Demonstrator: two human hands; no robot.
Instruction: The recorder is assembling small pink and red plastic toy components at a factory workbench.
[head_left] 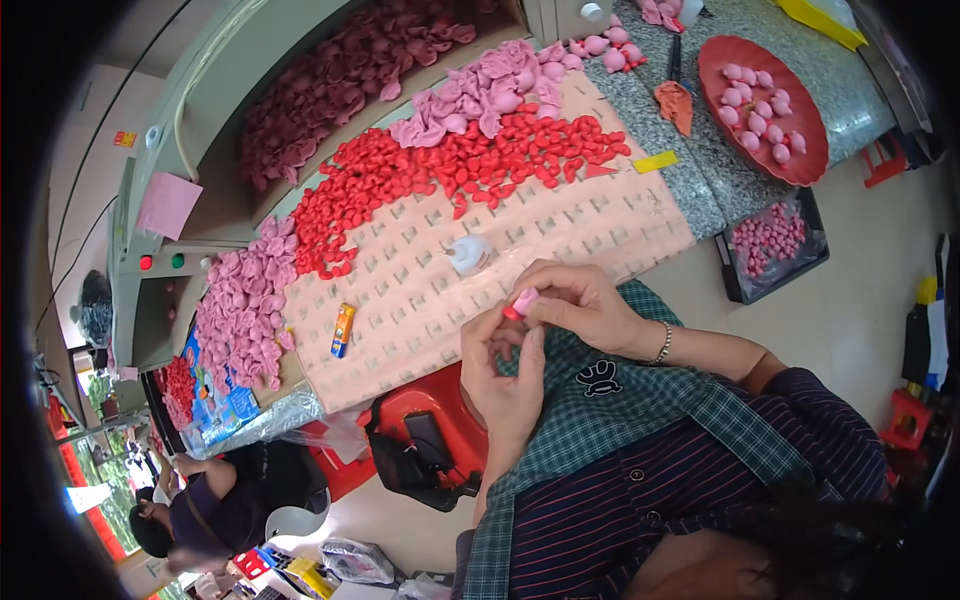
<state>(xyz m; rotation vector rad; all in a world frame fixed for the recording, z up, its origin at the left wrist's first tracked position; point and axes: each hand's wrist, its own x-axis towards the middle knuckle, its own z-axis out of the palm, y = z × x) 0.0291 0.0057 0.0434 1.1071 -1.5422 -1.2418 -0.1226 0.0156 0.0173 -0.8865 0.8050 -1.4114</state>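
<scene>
A small pink piece with a red end [524,302] sits between my two hands, above the near edge of the worktable. My right hand [590,305] pinches its pink part between thumb and fingers. Curled at the red end, my left hand [502,372] touches it with its fingertips. Just beyond my hands, a small white squeeze bottle [472,254] lies on the peach patterned mat [400,290]. Behind it spreads a heap of small red pieces [450,165]. Soft pink pieces [480,90] are piled farther back, and more pink pieces [245,300] lie at the left.
An orange-and-blue glue stick [343,330] rests on the mat. To the right are a red scalloped plate [715,75] of pink balls and a black tray [735,275] of small pink pieces. A red stool with a black bag [400,460] stands below; another person [210,500] sits at left.
</scene>
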